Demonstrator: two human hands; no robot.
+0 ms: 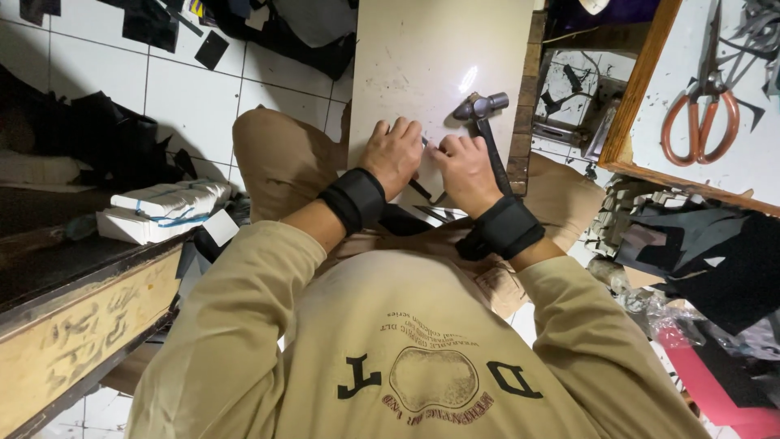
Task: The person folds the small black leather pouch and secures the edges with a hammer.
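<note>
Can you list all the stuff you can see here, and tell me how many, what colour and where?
board: one, cream, on the lap, under both hands
hammer: one, grey head, dark handle, lying on the board by the right hand
small piece: one, dark, between the fingers, too small to tell what it is
scissors: one pair, orange handles, on the white table at upper right
paper stacks: two, white, tied with blue bands, on the bench at left
dark scraps: many, black, piled at right
floor tiles: white, upper left
wrist straps: two, black
left hand: on the board
right hand: on the board
</note>
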